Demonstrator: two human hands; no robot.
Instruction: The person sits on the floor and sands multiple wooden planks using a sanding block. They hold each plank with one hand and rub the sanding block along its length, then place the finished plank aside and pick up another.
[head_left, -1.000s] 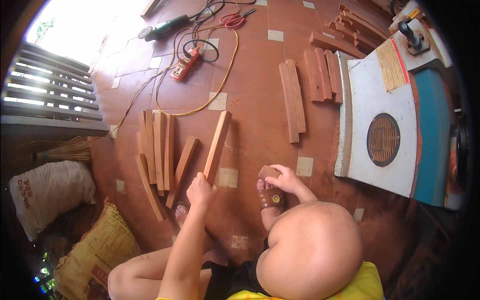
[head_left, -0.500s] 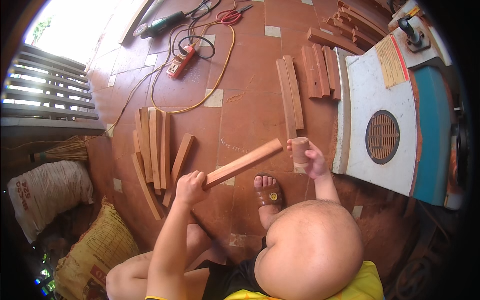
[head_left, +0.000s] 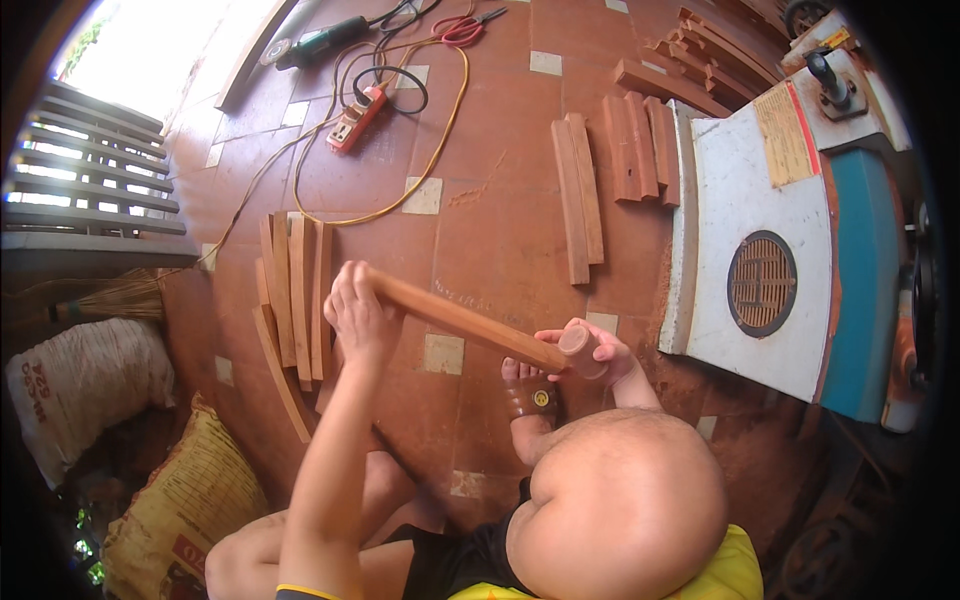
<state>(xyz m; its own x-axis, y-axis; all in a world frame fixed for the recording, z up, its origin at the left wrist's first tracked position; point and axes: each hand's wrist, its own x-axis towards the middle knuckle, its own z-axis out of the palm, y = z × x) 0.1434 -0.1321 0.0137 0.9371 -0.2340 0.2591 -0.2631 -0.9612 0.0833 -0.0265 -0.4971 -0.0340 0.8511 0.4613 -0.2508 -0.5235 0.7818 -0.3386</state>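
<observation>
- While my left hand is closed around the upper end of a wooden strip in the head view, my right hand grips a round wooden block.
- The strip slants down to the right in front of me; its lower end sits at the block, though I cannot tell whether they touch.
- Beyond it, I have open tiled floor up to the looped yellow cord.
- My left side is tighter, with a group of loose strips close by.
- Right of my right hand, some floor separates me from the white panel's edge.
</observation>
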